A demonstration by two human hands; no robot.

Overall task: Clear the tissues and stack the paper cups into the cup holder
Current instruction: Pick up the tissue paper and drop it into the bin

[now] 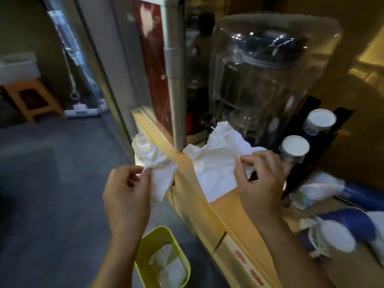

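My left hand (128, 190) pinches a crumpled white tissue (153, 161) over the floor, beside the edge of the wooden counter (232, 221). Over that counter my right hand (259, 175) grips a larger crumpled tissue (214, 161) by its right corner. A yellow-green bin (149, 244) with tissues inside stands on the floor below my left hand. Two paper cups (295, 148) sit upside down on the black cup holder (307, 163) just right of my right hand. Loose cups (334, 238) and more tissue (318, 190) lie at the right.
A clear water jug (259, 80) stands on a dispenser behind the tissues. A metal-framed red panel (158, 65) rises at the counter's far end. On the grey floor to the left are a wooden stool (31, 98) and a mop (83, 110).
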